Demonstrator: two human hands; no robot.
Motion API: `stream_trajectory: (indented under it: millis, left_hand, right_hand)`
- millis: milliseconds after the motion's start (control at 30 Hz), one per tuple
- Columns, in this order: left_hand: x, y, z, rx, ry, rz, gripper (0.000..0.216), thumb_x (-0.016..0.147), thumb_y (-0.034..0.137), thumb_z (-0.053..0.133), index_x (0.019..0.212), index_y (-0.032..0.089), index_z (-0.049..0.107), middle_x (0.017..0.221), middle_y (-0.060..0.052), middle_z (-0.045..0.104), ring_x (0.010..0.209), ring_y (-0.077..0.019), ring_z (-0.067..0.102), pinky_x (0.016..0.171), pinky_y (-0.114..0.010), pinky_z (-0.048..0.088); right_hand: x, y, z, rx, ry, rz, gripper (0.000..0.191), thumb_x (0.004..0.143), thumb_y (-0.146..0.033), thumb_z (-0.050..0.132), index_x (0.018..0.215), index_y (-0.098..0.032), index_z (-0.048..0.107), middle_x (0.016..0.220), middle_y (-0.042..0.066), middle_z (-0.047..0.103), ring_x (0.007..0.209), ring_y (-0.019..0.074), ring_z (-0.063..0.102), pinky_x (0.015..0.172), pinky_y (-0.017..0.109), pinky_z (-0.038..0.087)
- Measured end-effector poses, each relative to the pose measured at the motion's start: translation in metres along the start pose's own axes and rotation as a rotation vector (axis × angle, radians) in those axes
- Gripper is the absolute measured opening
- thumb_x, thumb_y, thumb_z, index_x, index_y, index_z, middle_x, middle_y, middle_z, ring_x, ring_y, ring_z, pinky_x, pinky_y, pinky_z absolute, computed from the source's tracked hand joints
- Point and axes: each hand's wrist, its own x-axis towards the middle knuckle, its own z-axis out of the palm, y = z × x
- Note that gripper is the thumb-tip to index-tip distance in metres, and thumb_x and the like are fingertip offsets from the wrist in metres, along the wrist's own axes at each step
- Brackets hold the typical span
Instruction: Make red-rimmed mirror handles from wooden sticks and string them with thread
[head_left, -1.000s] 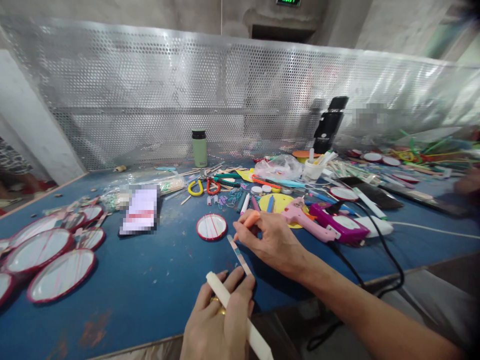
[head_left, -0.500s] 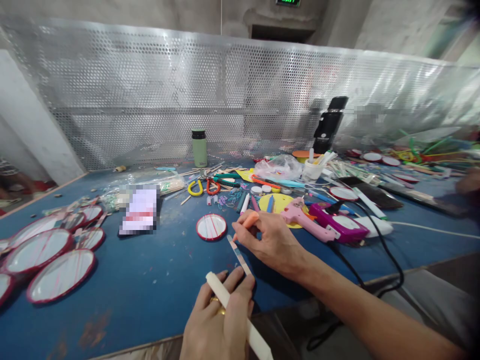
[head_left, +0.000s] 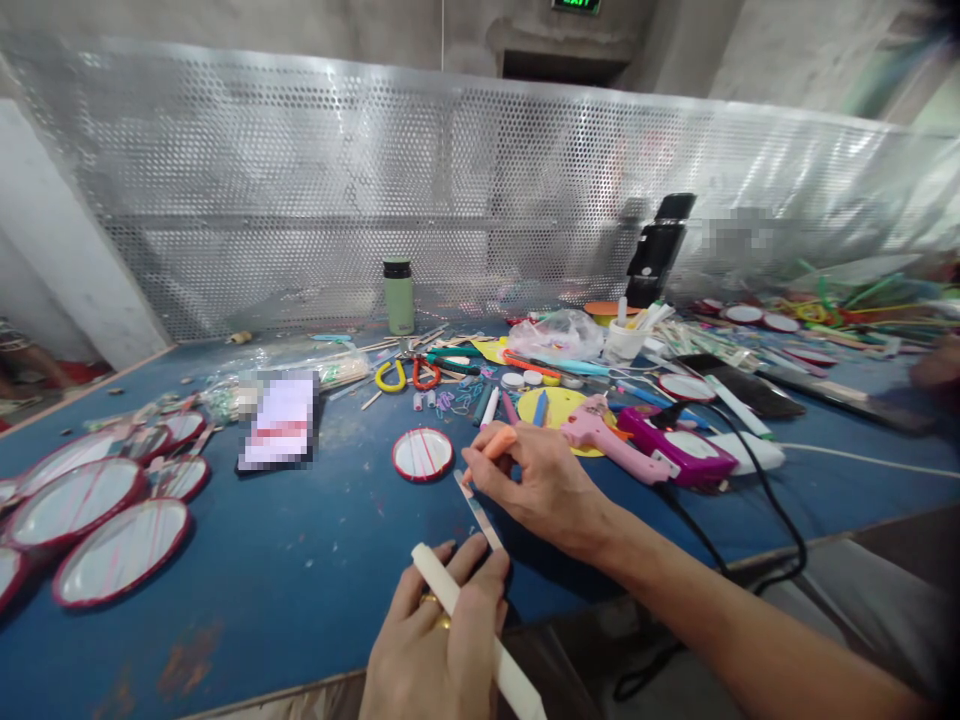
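My left hand (head_left: 442,635) is closed at the front edge of the table. Its fingertips pin the near end of a flat craft stick (head_left: 480,515), which has coloured patches along it. A cream marker (head_left: 439,580) lies between the fingers of the same hand, slanting over its back. My right hand (head_left: 544,490) grips an orange marker (head_left: 501,442), whose tip is down at the far end of the stick. Just beyond that end lies a small round white disc with a red rim (head_left: 422,455), pink lines across it.
Larger red-rimmed discs (head_left: 124,550) are grouped on the left, near a phone (head_left: 281,425). Pliers (head_left: 391,377), a green tumbler (head_left: 400,300) and loose markers stand or lie behind. On the right are a pink glue gun (head_left: 619,450), a purple box (head_left: 686,450) and black cables.
The orange marker's tip has shifted slightly left at the stick's far end, with my right hand. My left hand and the stick stay in place.
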Motion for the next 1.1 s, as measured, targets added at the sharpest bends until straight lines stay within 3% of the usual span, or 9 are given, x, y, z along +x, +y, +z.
stream_trajectory:
  millis: [533, 1100]
  left_hand:
    - [-0.0005, -0.0008, -0.0004, 0.004, 0.004, 0.016, 0.03, 0.099, 0.013, 0.036, 0.122, 0.01, 0.055, 0.115, -0.009, 0.072, 0.106, -0.0199, 0.068, 0.082, -0.032, 0.061]
    - [0.0015, -0.0004, -0.0001, 0.016, 0.011, 0.033, 0.03, 0.1, 0.014, 0.034, 0.12, 0.009, 0.056, 0.113, -0.007, 0.073, 0.103, -0.019, 0.07, 0.079, -0.033, 0.063]
  right_hand:
    - [-0.0014, 0.0029, -0.0002, 0.002, 0.029, 0.017, 0.025, 0.09, -0.027, 0.055, 0.067, -0.019, 0.053, 0.067, -0.002, 0.066, 0.061, 0.0114, 0.059, 0.061, 0.024, 0.04]
    - [-0.0046, -0.0014, -0.0026, -0.054, 0.041, -0.004, 0.026, 0.09, -0.029, 0.054, 0.066, -0.019, 0.057, 0.067, 0.0, 0.067, 0.062, 0.0131, 0.059, 0.065, 0.028, 0.04]
